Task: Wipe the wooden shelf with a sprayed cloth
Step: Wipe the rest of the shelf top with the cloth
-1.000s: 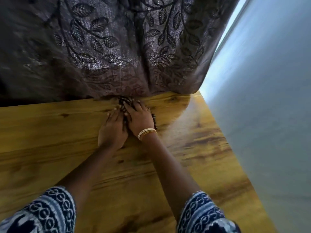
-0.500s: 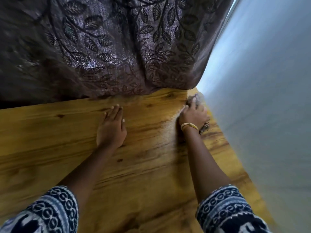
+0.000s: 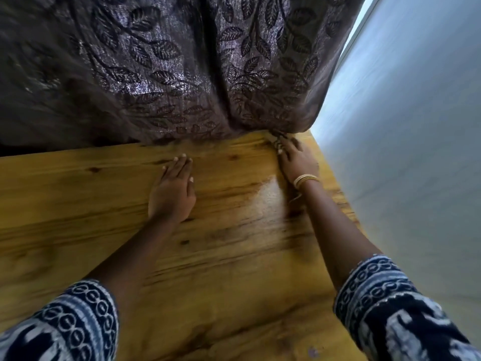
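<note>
The wooden shelf (image 3: 78, 204) spreads across the lower view, with a wet sheen just left of my right wrist. My left hand (image 3: 173, 190) rests flat on the wood, fingers straight. My right hand (image 3: 296, 160), with gold bangles at the wrist, presses the dark patterned cloth (image 3: 276, 139) against the shelf's far right corner, under the curtain's hem. Only a small bit of the cloth shows past the fingertips.
A dark curtain (image 3: 182, 74) with a leaf pattern hangs along the shelf's far edge and brushes the wood. A pale blue-grey wall (image 3: 416, 152) runs along the shelf's right edge.
My right hand slid the cloth from beside my left hand to the right edge, then up into the far corner under the curtain. My left hand stayed flat in place.
</note>
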Demonstrator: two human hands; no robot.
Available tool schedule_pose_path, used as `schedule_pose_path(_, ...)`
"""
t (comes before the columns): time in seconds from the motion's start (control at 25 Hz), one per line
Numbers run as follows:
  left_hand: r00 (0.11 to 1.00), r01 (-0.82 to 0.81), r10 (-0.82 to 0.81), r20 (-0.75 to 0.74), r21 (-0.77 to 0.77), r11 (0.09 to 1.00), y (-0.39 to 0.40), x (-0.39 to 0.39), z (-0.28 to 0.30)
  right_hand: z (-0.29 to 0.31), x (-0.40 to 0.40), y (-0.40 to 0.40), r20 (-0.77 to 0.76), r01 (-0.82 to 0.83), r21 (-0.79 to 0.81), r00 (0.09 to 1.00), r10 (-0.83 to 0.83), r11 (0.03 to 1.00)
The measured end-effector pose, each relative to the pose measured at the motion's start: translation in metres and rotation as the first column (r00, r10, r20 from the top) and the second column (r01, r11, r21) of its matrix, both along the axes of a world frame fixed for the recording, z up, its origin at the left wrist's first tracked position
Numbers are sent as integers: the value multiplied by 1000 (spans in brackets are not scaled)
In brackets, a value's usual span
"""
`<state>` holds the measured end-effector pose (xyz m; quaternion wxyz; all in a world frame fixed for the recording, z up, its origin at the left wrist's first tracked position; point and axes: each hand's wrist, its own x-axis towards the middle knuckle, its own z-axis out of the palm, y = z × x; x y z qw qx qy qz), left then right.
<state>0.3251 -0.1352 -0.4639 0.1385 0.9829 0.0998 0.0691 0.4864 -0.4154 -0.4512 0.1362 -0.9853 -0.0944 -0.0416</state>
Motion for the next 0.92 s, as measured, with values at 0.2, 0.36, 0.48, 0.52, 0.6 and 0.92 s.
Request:
schedule_pose_path(0.2, 1000, 15, -15, -7, 7, 1000, 0, 2, -1, -16, -44, -14, 61, 507, 3, 860, -506, 862)
schedule_pose_path(0.36, 1000, 14, -14, -2, -54, 998, 1, -11, 5, -1, -73, 76, -88, 594, 21, 802, -590, 804)
schedule_pose_path(0.48, 999, -23, 23, 30, -24, 999, 6, -57, 12, -5, -121, 145, 1, -31, -56, 1000, 31, 998)
schedule_pose_path(0.52, 999, -30, 30, 30, -16, 999, 7, -76, 12, -7, -138, 155, -17, -224, -85, 975, 223, 971)
schedule_pose_path(0.6, 999, -24, 24, 30, -4, 1000, 10, -110, 15, -5, -149, 143, -41, -454, -90, 891, 452, 886)
schedule_pose_path(0.92, 995, -90, 92, 27, -60, 994, 8, -210, 23, -12, -156, -42, 8, 541, -2, 841, -541, 841)
